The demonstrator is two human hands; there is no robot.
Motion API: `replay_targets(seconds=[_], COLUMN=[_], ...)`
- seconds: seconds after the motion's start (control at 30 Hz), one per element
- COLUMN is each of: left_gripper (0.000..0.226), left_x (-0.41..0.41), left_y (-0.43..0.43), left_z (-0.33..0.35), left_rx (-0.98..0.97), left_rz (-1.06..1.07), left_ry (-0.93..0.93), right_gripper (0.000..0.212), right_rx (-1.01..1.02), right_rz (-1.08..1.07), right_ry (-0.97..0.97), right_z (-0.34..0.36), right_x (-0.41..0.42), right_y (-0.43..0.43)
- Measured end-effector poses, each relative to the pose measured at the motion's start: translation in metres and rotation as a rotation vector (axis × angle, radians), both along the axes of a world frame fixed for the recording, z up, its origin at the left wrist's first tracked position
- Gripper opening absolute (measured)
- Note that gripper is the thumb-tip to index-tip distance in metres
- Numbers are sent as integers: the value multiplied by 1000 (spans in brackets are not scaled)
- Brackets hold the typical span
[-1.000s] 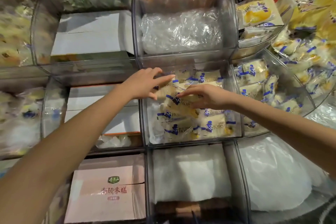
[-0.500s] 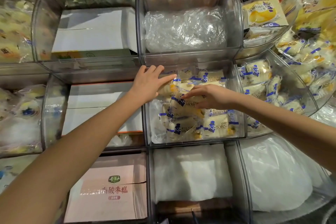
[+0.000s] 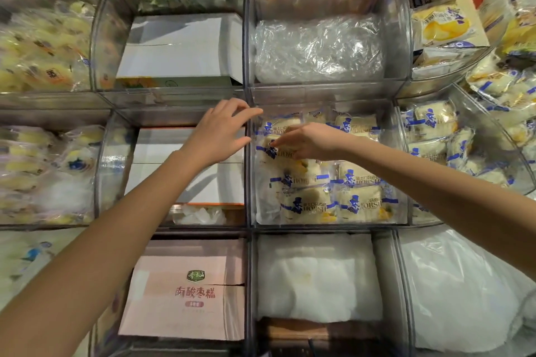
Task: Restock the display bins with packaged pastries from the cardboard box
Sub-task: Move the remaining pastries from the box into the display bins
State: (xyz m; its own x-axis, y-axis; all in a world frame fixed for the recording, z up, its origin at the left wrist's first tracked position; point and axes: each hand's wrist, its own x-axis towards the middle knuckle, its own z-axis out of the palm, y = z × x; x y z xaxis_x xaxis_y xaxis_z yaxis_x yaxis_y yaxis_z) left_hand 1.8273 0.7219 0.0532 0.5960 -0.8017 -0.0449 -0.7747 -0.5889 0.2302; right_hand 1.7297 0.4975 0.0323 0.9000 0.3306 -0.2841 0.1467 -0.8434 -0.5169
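Observation:
Cream packaged pastries (image 3: 359, 203) with blue print lie in a heap inside the clear centre bin (image 3: 327, 225). My right hand (image 3: 307, 143) reaches into this bin from the right, its fingertips resting on a packet at the back left of the heap. My left hand (image 3: 220, 130) hovers with fingers spread over the bin's left divider and holds nothing. No cardboard supply box shows apart from the boxes lying inside bins.
The bin to the right (image 3: 432, 130) holds the same pastries. Above the centre bin, another bin holds crumpled clear plastic (image 3: 319, 49). White boxes (image 3: 185, 174) fill the left bins, a pink box (image 3: 185, 290) sits lower left, and white padding (image 3: 316, 278) lies below the centre bin.
My left hand has drawn back left, from the packets to above the divider. My right hand has slid a little toward the back left of the heap.

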Motion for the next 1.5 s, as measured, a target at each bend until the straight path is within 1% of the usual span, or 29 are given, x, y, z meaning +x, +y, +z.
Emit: replay_targets(seconds=[0.13, 0.3, 0.37, 0.43, 0.57, 0.7, 0.87, 1.0, 1.13, 1.27, 1.37, 1.43, 1.5], left_gripper=[55, 54, 53, 52, 51, 50, 50, 52, 54, 57, 58, 58, 58], left_x=[-5, -6, -8, -10, -14, -20, -30, -45, -70, -105, -129, -144, -159], left_y=[9, 9, 8, 7, 7, 8, 11, 5, -6, -21, -37, -49, -64], left_z=[-8, -13, -14, -15, -18, -16, -10, 0, 9, 15, 19, 20, 21], left_rx=[-54, -84, -97, -115, -124, -125, -99, -63, -24, -6, -2, -13, -35], left_rz=[27, 53, 62, 63, 65, 73, 84, 96, 126, 130, 119, 104, 93], left_ry=[9, 18, 22, 22, 31, 39, 28, 28, 50, 87, 79, 74, 80], right_gripper=[36, 33, 31, 35, 55, 62, 64, 67, 69, 68, 67, 67, 66], right_rx=[-123, -268, -327, -348, -405, -371, -445, -355, -268, -254, -218, -200, -177], right_rz=[34, 174, 161, 141, 187, 123, 124, 33, -101, -128, -182, -219, -237], right_ry=[-222, -309, -377, -414, -364, -305, -205, -202, -205, -183, -198, -177, -203], right_z=[-13, -27, -31, -35, -49, -47, -42, -17, 6, 19, 26, 30, 32], right_x=[11, -1, -8, -16, -33, -27, -22, -32, -69, -112, -140, -158, -176], right_y=[6, 11, 10, 9, 11, 16, 22, 10, -12, -35, -52, -62, -73])
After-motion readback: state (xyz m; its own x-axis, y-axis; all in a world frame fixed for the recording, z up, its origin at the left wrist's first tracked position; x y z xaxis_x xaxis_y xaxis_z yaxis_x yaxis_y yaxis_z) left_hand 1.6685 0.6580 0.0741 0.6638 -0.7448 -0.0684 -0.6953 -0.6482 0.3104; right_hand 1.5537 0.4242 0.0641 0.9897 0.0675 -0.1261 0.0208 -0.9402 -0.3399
